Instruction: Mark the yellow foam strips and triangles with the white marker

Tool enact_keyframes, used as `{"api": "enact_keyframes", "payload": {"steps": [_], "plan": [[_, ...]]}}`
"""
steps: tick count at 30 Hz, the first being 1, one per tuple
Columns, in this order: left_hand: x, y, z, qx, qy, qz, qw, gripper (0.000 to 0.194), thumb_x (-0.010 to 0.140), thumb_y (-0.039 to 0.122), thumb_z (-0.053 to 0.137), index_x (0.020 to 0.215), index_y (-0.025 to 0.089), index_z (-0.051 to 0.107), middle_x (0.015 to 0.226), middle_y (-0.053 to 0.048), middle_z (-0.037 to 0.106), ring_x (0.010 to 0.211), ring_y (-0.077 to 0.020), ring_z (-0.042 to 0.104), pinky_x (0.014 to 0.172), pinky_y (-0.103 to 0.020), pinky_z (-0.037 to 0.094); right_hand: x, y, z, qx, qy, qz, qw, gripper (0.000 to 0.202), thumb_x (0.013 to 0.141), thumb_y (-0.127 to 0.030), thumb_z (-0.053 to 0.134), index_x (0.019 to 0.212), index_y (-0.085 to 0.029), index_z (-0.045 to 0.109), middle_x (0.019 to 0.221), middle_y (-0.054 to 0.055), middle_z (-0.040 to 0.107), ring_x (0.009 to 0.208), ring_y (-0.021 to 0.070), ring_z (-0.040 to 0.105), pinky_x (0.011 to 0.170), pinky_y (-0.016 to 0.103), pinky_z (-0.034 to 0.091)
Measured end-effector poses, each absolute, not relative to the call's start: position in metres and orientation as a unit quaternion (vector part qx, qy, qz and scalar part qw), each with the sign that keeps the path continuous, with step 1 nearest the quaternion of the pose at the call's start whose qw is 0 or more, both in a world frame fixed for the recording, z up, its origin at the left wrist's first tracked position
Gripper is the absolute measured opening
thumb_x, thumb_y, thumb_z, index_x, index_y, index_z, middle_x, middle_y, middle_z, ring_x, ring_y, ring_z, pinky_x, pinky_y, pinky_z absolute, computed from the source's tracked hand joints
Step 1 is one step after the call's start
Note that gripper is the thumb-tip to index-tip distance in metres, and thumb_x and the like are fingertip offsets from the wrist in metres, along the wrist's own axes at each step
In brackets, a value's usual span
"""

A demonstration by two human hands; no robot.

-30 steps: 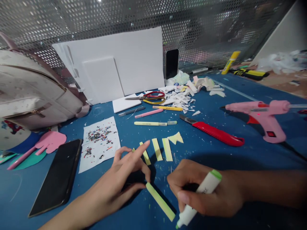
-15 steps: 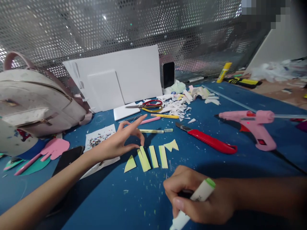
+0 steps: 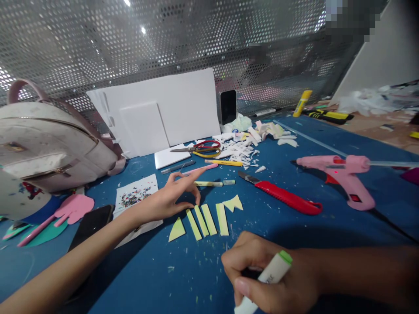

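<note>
My left hand [image 3: 178,196] reaches over the table with its thumb and a bent finger at the top end of a narrow light-green strip [image 3: 201,221]; the index finger points outward. Similar strips lie on either side: a narrow strip [image 3: 194,225] to the left, a wider strip [image 3: 209,220] close on the right, and another strip [image 3: 223,219] farther right. A curved-edged green piece [image 3: 177,230] and a notched green piece [image 3: 233,203] lie at the row's ends. My right hand [image 3: 258,270] grips a white marker [image 3: 274,269] with a green end, its lower tip cut off by the frame.
A red utility knife [image 3: 288,197] and a pink glue gun [image 3: 337,168] lie to the right. Behind are scissors [image 3: 207,149], pens, white scraps [image 3: 240,148] and a leaning white board [image 3: 190,107]. A backpack [image 3: 49,135] and dark phone [image 3: 91,222] are on the left.
The strip under my left fingers has shifted right, away from the narrow strip it touched and up beside the wider one. My right hand still holds the marker, almost unmoved.
</note>
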State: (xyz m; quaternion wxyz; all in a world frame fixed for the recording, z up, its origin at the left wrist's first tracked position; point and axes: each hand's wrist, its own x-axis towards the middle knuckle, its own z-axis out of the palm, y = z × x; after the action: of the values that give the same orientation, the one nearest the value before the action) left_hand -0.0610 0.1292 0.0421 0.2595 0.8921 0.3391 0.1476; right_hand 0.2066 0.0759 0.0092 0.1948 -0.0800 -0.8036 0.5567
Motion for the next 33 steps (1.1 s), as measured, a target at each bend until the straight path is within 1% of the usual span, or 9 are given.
{"api": "enact_keyframes", "payload": {"steps": [4, 7, 12, 14, 19, 23, 26, 30, 33], "plan": [[-0.062, 0.127, 0.047, 0.892, 0.349, 0.14, 0.25, 0.083, 0.098, 0.008, 0.047, 0.162, 0.033, 0.0, 0.105, 0.001, 0.067, 0.104, -0.0187, 0.06, 0.114, -0.045, 0.018, 0.206, 0.076, 0.01, -0.074, -0.804, 0.551, 0.212, 0.015, 0.081, -0.014, 0.048, 0.067, -0.017, 0.052, 0.064, 0.001, 0.064, 0.051, 0.0087, 0.053, 0.05, 0.019, 0.038], [-0.056, 0.115, 0.048, 0.885, 0.377, 0.148, 0.23, 0.085, 0.1, 0.021, 0.053, 0.162, 0.032, -0.004, 0.116, -0.003, 0.064, 0.115, -0.0229, 0.055, 0.115, -0.05, 0.017, 0.206, 0.076, 0.011, -0.07, -0.807, 0.544, 0.219, 0.016, 0.081, -0.014, 0.048, 0.067, -0.016, 0.054, 0.064, 0.001, 0.066, 0.052, 0.0089, 0.054, 0.05, 0.019, 0.038], [-0.035, 0.084, 0.036, 0.855, 0.454, 0.17, 0.184, 0.121, 0.082, 0.046, 0.08, 0.161, 0.029, -0.011, 0.122, -0.008, 0.057, 0.114, -0.0309, 0.049, 0.111, -0.061, 0.021, 0.207, 0.076, 0.009, -0.073, -0.815, 0.531, 0.221, 0.017, 0.083, -0.015, 0.048, 0.069, -0.016, 0.057, 0.064, 0.001, 0.067, 0.052, 0.0088, 0.055, 0.051, 0.019, 0.039], [-0.028, 0.075, 0.028, 0.85, 0.466, 0.175, 0.171, 0.125, 0.079, 0.044, 0.082, 0.161, 0.028, -0.011, 0.123, -0.008, 0.056, 0.115, -0.0316, 0.049, 0.112, -0.061, 0.021, 0.207, 0.076, 0.008, -0.071, -0.813, 0.532, 0.225, 0.017, 0.083, -0.014, 0.047, 0.069, -0.016, 0.057, 0.063, 0.001, 0.066, 0.052, 0.0089, 0.056, 0.051, 0.019, 0.04], [-0.022, 0.072, 0.019, 0.849, 0.466, 0.194, 0.157, 0.117, 0.081, 0.027, 0.073, 0.16, 0.028, -0.013, 0.119, -0.005, 0.056, 0.114, -0.028, 0.052, 0.115, -0.06, 0.014, 0.206, 0.076, 0.003, -0.066, -0.815, 0.524, 0.239, 0.016, 0.083, -0.015, 0.048, 0.068, -0.017, 0.054, 0.062, 0.0, 0.064, 0.05, 0.0092, 0.053, 0.05, 0.02, 0.039], [-0.022, 0.065, 0.025, 0.847, 0.462, 0.215, 0.155, 0.111, 0.081, 0.025, 0.068, 0.161, 0.026, -0.009, 0.118, -0.006, 0.056, 0.113, -0.0277, 0.052, 0.115, -0.058, 0.015, 0.208, 0.08, 0.005, -0.055, -0.792, 0.517, 0.32, 0.029, 0.095, -0.027, 0.047, 0.069, -0.017, 0.055, 0.056, -0.002, 0.053, 0.047, 0.0092, 0.048, 0.048, 0.021, 0.035], [-0.022, 0.046, 0.028, 0.838, 0.463, 0.236, 0.167, 0.109, 0.082, 0.025, 0.067, 0.161, 0.027, -0.009, 0.12, -0.006, 0.057, 0.116, -0.0282, 0.052, 0.115, -0.057, 0.013, 0.213, 0.087, 0.012, -0.092, -0.781, 0.489, 0.376, 0.037, 0.102, -0.033, 0.042, 0.072, -0.016, 0.057, 0.057, -0.002, 0.05, 0.051, 0.0104, 0.048, 0.052, 0.023, 0.037], [-0.022, 0.013, 0.019, 0.82, 0.465, 0.26, 0.208, 0.113, 0.076, 0.021, 0.067, 0.161, 0.026, -0.006, 0.125, -0.006, 0.059, 0.123, -0.0296, 0.052, 0.117, -0.055, -0.002, 0.216, 0.092, 0.016, -0.174, -0.805, 0.452, 0.341, 0.035, 0.105, -0.033, 0.039, 0.079, -0.016, 0.056, 0.064, -0.002, 0.053, 0.056, 0.0109, 0.049, 0.056, 0.024, 0.037], [-0.022, -0.005, 0.007, 0.826, 0.456, 0.255, 0.211, 0.117, 0.073, 0.019, 0.068, 0.161, 0.026, -0.008, 0.127, -0.006, 0.061, 0.121, -0.0306, 0.054, 0.116, -0.054, -0.001, 0.212, 0.089, 0.012, -0.147, -0.844, 0.426, 0.291, 0.032, 0.104, -0.033, 0.039, 0.079, -0.018, 0.052, 0.067, 0.0, 0.053, 0.059, 0.0121, 0.049, 0.056, 0.025, 0.036]]}}
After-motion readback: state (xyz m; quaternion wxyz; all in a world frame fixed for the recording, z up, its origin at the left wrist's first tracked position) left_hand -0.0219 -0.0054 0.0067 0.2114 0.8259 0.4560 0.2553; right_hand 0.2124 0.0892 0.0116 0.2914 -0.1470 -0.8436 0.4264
